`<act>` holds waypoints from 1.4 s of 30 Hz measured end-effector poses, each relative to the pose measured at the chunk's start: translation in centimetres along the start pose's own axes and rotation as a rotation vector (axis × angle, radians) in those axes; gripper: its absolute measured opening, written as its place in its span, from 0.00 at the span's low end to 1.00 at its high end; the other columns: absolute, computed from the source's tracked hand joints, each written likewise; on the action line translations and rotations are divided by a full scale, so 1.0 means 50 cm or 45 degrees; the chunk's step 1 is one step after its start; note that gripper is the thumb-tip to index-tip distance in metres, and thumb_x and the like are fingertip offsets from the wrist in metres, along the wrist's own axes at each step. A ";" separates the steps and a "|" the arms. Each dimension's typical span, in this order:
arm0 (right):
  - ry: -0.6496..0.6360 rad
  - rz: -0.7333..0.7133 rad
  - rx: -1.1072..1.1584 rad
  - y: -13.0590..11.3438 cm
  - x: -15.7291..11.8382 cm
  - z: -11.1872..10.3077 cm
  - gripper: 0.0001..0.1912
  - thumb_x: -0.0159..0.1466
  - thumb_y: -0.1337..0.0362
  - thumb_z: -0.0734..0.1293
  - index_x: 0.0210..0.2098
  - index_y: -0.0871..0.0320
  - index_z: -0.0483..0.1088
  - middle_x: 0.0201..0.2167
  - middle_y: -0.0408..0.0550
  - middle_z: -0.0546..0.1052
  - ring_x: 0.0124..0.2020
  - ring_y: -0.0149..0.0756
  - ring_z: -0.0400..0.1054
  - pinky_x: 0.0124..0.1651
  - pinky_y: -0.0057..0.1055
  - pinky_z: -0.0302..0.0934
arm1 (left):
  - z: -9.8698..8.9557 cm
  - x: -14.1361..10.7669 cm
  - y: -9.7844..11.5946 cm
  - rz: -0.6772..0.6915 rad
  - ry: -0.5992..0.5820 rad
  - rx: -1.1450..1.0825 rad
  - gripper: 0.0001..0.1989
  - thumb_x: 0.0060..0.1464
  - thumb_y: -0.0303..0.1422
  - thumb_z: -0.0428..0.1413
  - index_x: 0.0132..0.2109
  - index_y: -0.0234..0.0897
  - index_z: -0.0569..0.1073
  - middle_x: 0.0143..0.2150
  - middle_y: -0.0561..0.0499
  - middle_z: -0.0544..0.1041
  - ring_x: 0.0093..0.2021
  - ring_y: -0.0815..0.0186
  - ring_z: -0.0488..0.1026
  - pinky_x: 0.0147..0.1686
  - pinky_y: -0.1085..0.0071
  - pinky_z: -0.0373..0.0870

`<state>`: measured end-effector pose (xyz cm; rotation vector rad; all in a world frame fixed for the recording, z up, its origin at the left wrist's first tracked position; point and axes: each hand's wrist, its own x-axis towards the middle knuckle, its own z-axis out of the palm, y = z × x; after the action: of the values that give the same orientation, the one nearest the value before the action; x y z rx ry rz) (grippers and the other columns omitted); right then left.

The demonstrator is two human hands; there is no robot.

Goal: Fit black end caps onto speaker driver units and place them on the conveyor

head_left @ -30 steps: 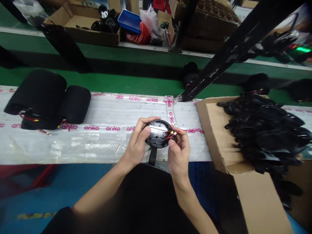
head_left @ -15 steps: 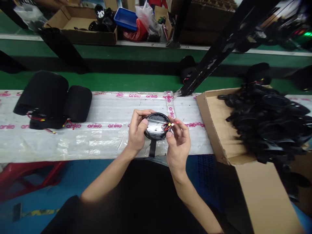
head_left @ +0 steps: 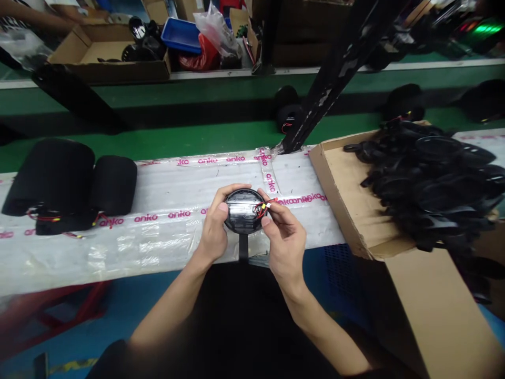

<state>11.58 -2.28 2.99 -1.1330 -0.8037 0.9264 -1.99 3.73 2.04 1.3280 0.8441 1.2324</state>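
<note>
Between my two hands is a round black plastic cap (head_left: 241, 213) with a dark strap (head_left: 243, 246) hanging from its near side. My left hand (head_left: 215, 226) grips its left edge, thumb on top and fingers behind. At the right edge, my right hand (head_left: 284, 231) is closed with the thumb on the rim. Red and black wires with small yellow and white connectors (head_left: 265, 206) stick out by the right fingertips. Whether the fingers pinch the wires is hard to tell. Black fabric-covered cylinders (head_left: 51, 179) with similar wires lie left of my hands.
A cardboard tray (head_left: 339, 197) heaped with black plastic parts (head_left: 430, 184) stands at the right. A black metal post (head_left: 323, 84) rises behind the wrapped bench (head_left: 158, 247). More cylinders sit on the green surface (head_left: 189, 139). Beyond are a cardboard box (head_left: 110, 71) and a blue tray (head_left: 181, 36).
The view has shifted and tilted slightly, so the bench appears turned. Both hands keep hold of the cap, which now faces up a little more. More of the strap shows.
</note>
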 end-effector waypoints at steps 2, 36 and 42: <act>-0.004 0.009 -0.005 -0.004 0.003 0.000 0.11 0.68 0.59 0.75 0.50 0.52 0.79 0.60 0.53 0.83 0.65 0.51 0.77 0.73 0.59 0.67 | -0.016 0.012 0.003 -0.034 -0.137 -0.012 0.25 0.71 0.47 0.49 0.62 0.38 0.78 0.63 0.41 0.80 0.62 0.50 0.77 0.65 0.55 0.71; 0.038 -0.216 -2.366 -0.170 0.310 -0.532 0.22 0.67 0.75 0.63 0.56 0.63 0.81 0.50 0.71 0.78 0.53 0.62 0.71 0.52 0.55 0.66 | -0.093 0.030 0.024 0.096 -0.545 0.465 0.59 0.48 0.51 0.75 0.79 0.49 0.55 0.76 0.36 0.66 0.74 0.38 0.66 0.74 0.41 0.64; 0.092 -0.450 -1.891 -0.189 0.350 -0.512 0.10 0.68 0.65 0.70 0.45 0.61 0.83 0.57 0.68 0.78 0.60 0.63 0.70 0.61 0.60 0.63 | -0.085 0.020 0.041 0.224 -0.300 0.366 0.37 0.60 0.42 0.70 0.71 0.48 0.66 0.72 0.40 0.70 0.74 0.47 0.68 0.74 0.48 0.65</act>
<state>43.40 2.43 7.17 -2.1277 -1.6355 -0.1845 -6.23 5.37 3.70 1.7735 0.7667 1.0873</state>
